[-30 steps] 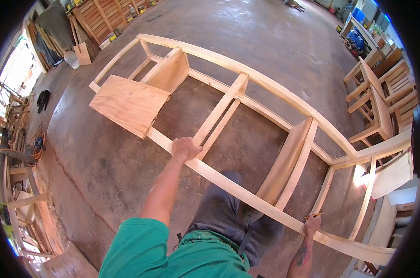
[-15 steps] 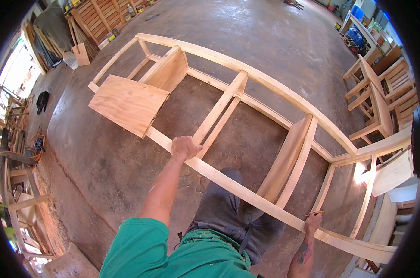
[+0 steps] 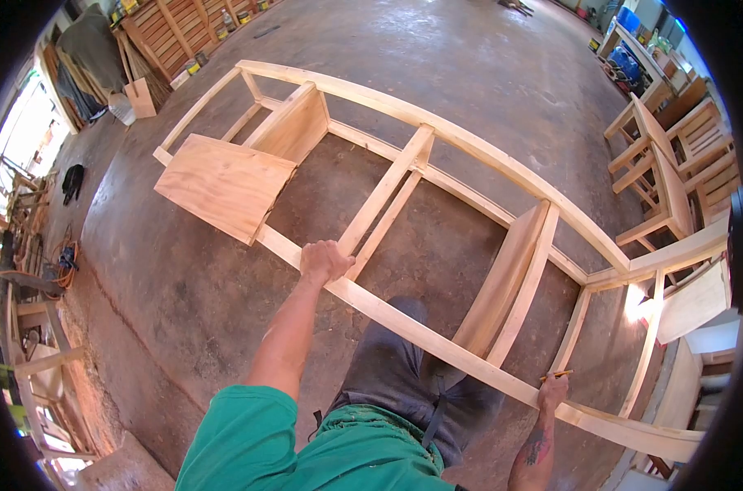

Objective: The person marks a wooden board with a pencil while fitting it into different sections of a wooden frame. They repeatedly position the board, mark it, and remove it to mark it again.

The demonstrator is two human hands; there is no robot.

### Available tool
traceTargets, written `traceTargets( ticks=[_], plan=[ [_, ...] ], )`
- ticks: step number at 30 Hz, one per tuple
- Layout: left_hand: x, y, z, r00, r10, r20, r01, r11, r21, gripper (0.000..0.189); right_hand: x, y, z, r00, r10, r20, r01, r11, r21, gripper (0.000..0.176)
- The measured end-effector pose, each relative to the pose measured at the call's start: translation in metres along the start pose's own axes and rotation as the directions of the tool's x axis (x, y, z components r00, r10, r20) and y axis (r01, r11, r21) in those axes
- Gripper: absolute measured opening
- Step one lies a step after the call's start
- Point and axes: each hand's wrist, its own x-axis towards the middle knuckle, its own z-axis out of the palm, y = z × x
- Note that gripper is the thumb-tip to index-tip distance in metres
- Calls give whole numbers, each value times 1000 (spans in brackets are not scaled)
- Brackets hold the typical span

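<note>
A long pale wooden frame [image 3: 404, 326] with several crosspieces stands on the floor in front of me. My left hand [image 3: 325, 262] is closed over its near rail, where a middle crosspiece joins it. Further right, my right hand [image 3: 553, 391] is at the same rail, fingers closed, with a thin yellow pencil [image 3: 556, 375] sticking out across them. A plywood panel [image 3: 224, 184] is at the left part of the frame. Upright boards sit inside the frame, one [image 3: 502, 282] right of the middle and another [image 3: 293, 127] behind the plywood panel.
Wooden chairs [image 3: 662, 176] stand at the right, with a cluttered workbench [image 3: 641, 53] behind them. Slatted wooden panels [image 3: 175, 33] lean at the upper left. Scrap wood [image 3: 19, 209] and an orange cord [image 3: 65, 268] lie along the left. A black object [image 3: 73, 183] rests on the floor.
The view has shifted very slightly, so the frame appears a little further left. Both hands keep their places on the near rail.
</note>
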Motion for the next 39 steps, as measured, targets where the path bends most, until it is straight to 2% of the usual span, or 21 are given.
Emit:
traceTargets(
  ticks=[5,8,10,12,15,19,25,27,37,39],
  plan=[
    [0,1,0,1000,-2,-7,2,1000,6,53,-3,-6,-6,1000,-3,26,2,999,47,26],
    [0,2,-2,1000,-9,11,8,1000,18,53,0,1,-1,1000,-29,8,29,1000,12,27],
    [-6,7,-11,1000,-4,30,3,1000,26,52,-1,-4,-2,999,33,-21,-33,999,-15,28],
    [-6,10,-11,999,-1,46,-1,1000,31,51,-2,-7,-5,999,36,16,-35,998,-61,31],
    [-2,6,-6,999,-20,27,18,999,50,51,2,2,1,999,32,36,-32,999,-12,32],
    [-4,5,-6,1000,-11,7,11,1000,21,50,-9,-20,-12,993,109,45,-108,994,-32,32],
    [-3,5,-6,1000,-13,-8,13,1000,10,50,-11,-21,-13,997,81,21,-79,995,-56,30],
    [-3,5,-5,999,-34,-7,34,999,3,52,-11,-21,-13,998,58,30,-58,998,0,29],
    [-3,5,-5,1000,-10,-19,10,1000,-2,47,-14,-25,-13,995,98,14,-98,994,-48,24],
    [-3,6,-6,1000,-3,0,3,1000,31,47,-14,-24,-14,996,87,34,-87,996,8,25]
  ],
)
